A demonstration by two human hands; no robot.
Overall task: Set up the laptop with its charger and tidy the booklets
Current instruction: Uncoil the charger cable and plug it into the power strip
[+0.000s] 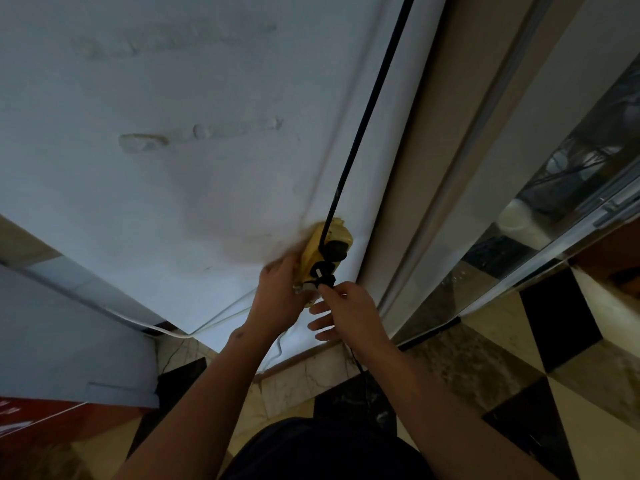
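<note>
A yellow socket box hangs low on the white wall, with a black plug in its upper outlet and a thick black cable running up from it. My left hand grips the left side of the box. My right hand pinches a small black charger plug at the box's lower outlet; its thin black cord drops toward the floor. Laptop and booklets are out of view.
The white wall has patched, stained areas. A thin white wire runs along the skirting. A beige door frame and a glass panel stand to the right. Checkered marble floor lies below.
</note>
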